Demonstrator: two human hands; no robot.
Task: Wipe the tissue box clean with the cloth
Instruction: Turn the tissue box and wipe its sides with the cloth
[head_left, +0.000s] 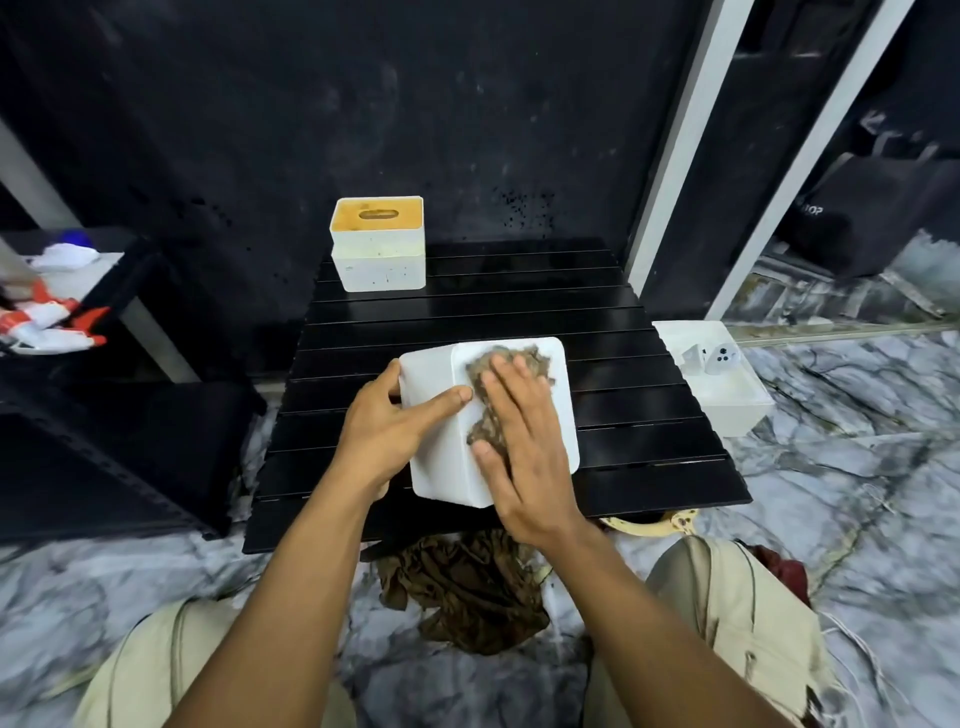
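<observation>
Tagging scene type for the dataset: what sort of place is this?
Probably a makeshift indoor work corner: a low black slatted table on a marble-patterned floor, a dark backdrop behind, what look like spray bottles on a side shelf.

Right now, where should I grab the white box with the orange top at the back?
Take the white box by its left and right walls, low down, reaching in from the front. It stands upright at the far corner of the black table with both sides free. The orange top is flat with only a slot, and a seam halfway up suggests the upper half might lift off.
</observation>
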